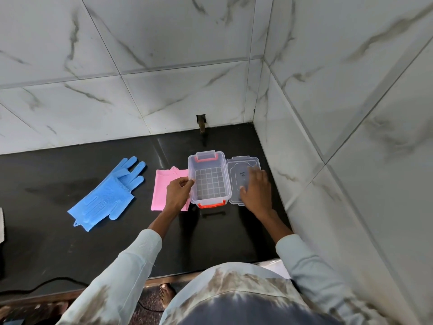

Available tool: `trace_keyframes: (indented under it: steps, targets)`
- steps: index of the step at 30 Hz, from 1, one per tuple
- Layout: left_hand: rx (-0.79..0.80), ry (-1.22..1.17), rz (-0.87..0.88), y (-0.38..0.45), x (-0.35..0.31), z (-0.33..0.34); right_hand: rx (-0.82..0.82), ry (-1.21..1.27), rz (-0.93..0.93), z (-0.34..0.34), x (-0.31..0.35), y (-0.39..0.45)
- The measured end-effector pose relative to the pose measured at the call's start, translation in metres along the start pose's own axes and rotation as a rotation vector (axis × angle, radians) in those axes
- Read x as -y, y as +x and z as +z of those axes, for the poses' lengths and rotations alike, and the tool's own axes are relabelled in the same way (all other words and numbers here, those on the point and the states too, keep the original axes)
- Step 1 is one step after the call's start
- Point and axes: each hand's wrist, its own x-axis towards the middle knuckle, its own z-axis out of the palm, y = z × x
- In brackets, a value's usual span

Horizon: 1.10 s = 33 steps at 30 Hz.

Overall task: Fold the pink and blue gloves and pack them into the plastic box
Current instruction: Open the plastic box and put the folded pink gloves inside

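A clear plastic box (209, 181) with orange latches stands open and empty on the black counter. Its clear lid (241, 171) lies flat just right of it. My left hand (179, 192) grips the box's left rim. My right hand (256, 191) rests flat on the lid with fingers spread. The pink gloves (161, 188) lie folded flat to the left of the box, partly under my left hand. Two blue gloves (110, 193) lie unfolded, one on the other, further left.
The black counter (222, 235) ends at marble-tiled walls behind and on the right. A small pipe stub (201, 124) sticks out of the back wall. A black cable (42, 286) runs along the front left edge.
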Motion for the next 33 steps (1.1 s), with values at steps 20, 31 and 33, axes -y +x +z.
trace_keyframes:
  steps: [20,31,33]
  targets:
    - [-0.053,-0.133,0.001,0.003,0.006,-0.005,0.248,-0.046,0.013,0.000,-0.015,0.002]
    - [-0.377,0.199,-0.025,0.021,0.020,-0.056,-0.122,0.112,-0.022,0.008,0.082,0.014]
    - [-0.330,0.303,-0.087,0.023,0.025,-0.064,-0.143,0.111,-0.094,0.014,0.101,0.012]
